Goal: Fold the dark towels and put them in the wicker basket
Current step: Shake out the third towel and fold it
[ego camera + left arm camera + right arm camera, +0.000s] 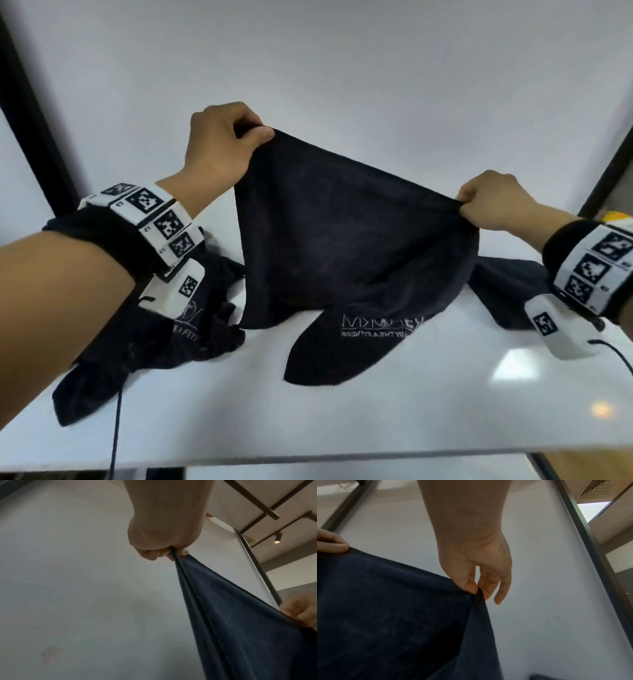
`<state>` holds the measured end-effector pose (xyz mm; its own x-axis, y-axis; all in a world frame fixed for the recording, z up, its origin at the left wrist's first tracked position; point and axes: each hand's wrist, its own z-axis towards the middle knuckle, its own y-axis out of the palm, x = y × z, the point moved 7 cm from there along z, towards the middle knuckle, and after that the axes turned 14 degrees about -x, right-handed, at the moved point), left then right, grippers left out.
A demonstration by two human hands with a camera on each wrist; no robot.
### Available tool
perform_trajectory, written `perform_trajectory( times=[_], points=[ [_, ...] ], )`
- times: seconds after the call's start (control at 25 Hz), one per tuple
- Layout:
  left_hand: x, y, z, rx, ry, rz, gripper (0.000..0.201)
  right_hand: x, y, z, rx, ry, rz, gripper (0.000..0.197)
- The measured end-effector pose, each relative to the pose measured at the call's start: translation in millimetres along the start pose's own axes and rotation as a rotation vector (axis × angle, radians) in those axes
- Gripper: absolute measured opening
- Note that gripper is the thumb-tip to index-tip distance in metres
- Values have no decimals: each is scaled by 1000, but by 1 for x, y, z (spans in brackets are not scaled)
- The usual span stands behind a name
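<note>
A dark navy towel (346, 240) hangs stretched between my two hands above the white table (376, 411). My left hand (236, 137) pinches its upper left corner, raised higher. My right hand (479, 202) pinches the right corner, lower. The towel's bottom end (329, 356), with pale printed lettering, still lies on the table. In the left wrist view my left hand (164, 553) grips the bunched towel (240, 615) corner. In the right wrist view my right hand (479, 586) pinches the towel (393, 608) edge between thumb and fingers. No wicker basket is in view.
Another dark towel (144, 342) lies crumpled on the table at the left under my left forearm. More dark cloth (507, 287) lies at the right behind my right wrist. A white wall (342, 68) stands behind the table. A black cable (116, 431) hangs over the front edge.
</note>
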<state>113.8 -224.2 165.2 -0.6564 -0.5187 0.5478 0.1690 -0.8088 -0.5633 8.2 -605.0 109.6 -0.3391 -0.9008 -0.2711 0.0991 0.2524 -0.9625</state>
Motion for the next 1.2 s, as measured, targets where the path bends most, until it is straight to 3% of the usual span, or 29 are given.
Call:
perform_trajectory(
  times=[0.12,0.24,0.32,0.4,0.48,0.6,0.68,0.96,1.2],
  points=[
    [-13,8,-10,-27,-102,-22,16,24,31,1,-30,35,57,22],
    [-9,18,-20,-125,-125,-175,13,15,36,-4,104,-18,331,28],
    [17,45,-24,-300,-104,-246,13,-23,30,-8,124,-178,443,28],
    [49,87,-31,-541,-66,-145,32,-77,27,-17,63,-417,426,20],
    [69,122,-39,-657,-30,-68,32,-116,28,-29,31,-582,403,9],
    [61,125,-35,-538,-62,-97,17,-117,31,-27,26,-592,465,9],
    [51,109,-29,-434,-91,-136,4,-97,43,-19,-64,-530,480,10],
    [32,53,-3,-209,-120,-150,4,-31,69,-7,-278,-375,372,13],
    [8,6,12,65,-160,-255,2,13,44,-17,-387,-327,454,9]
  ],
)
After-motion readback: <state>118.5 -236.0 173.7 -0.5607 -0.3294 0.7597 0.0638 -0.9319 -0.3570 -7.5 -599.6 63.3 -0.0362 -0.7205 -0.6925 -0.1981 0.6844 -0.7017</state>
